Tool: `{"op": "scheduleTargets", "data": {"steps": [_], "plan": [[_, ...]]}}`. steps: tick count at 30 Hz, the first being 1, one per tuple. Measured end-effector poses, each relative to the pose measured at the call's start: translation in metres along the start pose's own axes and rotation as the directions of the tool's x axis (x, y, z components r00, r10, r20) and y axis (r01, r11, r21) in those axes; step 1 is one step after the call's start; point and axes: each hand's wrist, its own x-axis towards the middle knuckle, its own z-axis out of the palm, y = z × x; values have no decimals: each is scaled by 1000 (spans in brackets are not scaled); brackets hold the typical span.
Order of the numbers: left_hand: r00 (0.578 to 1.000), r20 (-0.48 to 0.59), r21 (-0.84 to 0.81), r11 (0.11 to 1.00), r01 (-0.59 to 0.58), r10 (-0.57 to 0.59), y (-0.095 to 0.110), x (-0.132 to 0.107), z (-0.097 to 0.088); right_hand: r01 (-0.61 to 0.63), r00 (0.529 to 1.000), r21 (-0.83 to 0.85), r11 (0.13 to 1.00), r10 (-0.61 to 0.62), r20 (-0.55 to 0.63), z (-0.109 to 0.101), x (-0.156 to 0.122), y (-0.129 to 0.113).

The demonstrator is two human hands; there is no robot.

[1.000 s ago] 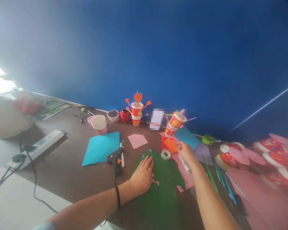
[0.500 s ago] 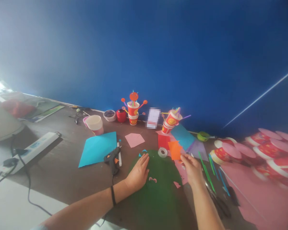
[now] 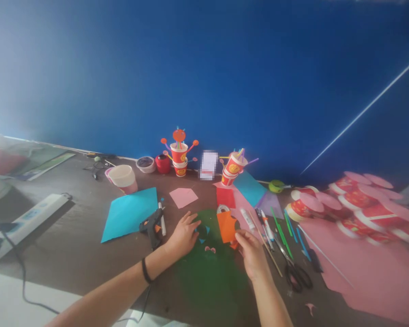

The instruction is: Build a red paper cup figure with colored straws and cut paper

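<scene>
My right hand (image 3: pixel 250 254) pinches the lower edge of an orange paper piece (image 3: pixel 226 226) and holds it upright over the dark green paper sheet (image 3: pixel 211 277). My left hand (image 3: pixel 183 235) rests flat on the left edge of that green sheet with its fingers spread, next to small blue cut-outs (image 3: pixel 203 232) and small pink cut-outs (image 3: pixel 210 249). A black glue gun (image 3: pixel 150 225) lies just left of my left hand. A tape roll (image 3: pixel 222 209) sits behind the orange piece.
Light blue paper (image 3: pixel 130 213), pink paper (image 3: pixel 183 197) and a red square (image 3: pixel 225 197) lie farther back. Decorated red cups (image 3: pixel 179 159) stand by the blue wall. Scissors (image 3: pixel 295 274), pens and straws (image 3: pixel 277 227) lie to the right, beside stacked cups (image 3: pixel 347 200). A power strip (image 3: pixel 27 218) is at the left.
My right hand picked up the orange paper from beside the red square and brought it toward me over the green sheet. My left hand stayed on the sheet. The view shifted right.
</scene>
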Motion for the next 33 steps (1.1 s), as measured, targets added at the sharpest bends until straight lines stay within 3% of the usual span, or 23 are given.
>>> {"op": "scheduleTargets", "data": {"steps": [5, 10, 18, 23, 28, 33], "plan": [[992, 104, 78, 994, -82, 73, 4, -1, 1, -29, 1000, 34, 999, 28, 7, -5, -9, 9], [981, 194, 118, 992, -36, 13, 4, 13, 2, -66, 998, -7, 998, 66, -10, -6, -17, 11], [995, 60, 166, 984, 65, -76, -12, 33, -8, 28, 998, -249, 968, -41, -45, -14, -6, 12], [997, 74, 173, 985, -28, 15, 2, 13, -15, 108, 979, -547, 830, -185, -88, -47, 9, -9], [984, 144, 233, 963, -135, 103, 6, -7, -10, 54, 927, -777, 627, -321, -194, -96, 45, -42], [987, 128, 290, 948, -128, 95, 3, -15, -3, 50, 935, -870, 491, -328, -132, -116, 85, -47]]}}
